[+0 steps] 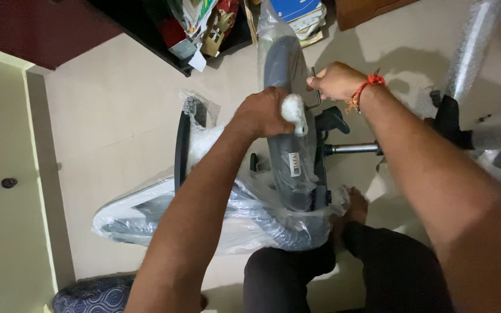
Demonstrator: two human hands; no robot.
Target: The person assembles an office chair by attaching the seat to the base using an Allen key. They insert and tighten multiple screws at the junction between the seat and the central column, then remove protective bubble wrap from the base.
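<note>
Both hands work at the chair armrest (282, 81) mid-floor: left hand (265, 113) clamps it, clutching white foam (294, 113); right hand (337, 80) grips what looks like a hex key (316, 93). Plastic wrap (227, 214) covers the seat (163, 203), so unpacking seems unfinished. Open floor (117, 104) lies left; shelf (163, 35) crowds the top edge.

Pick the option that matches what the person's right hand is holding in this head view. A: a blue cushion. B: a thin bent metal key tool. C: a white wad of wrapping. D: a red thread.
B: the right hand pinches a thin bent metal key tool beside the grey chair part, while the left hand grips a white wad of wrapping.
</note>
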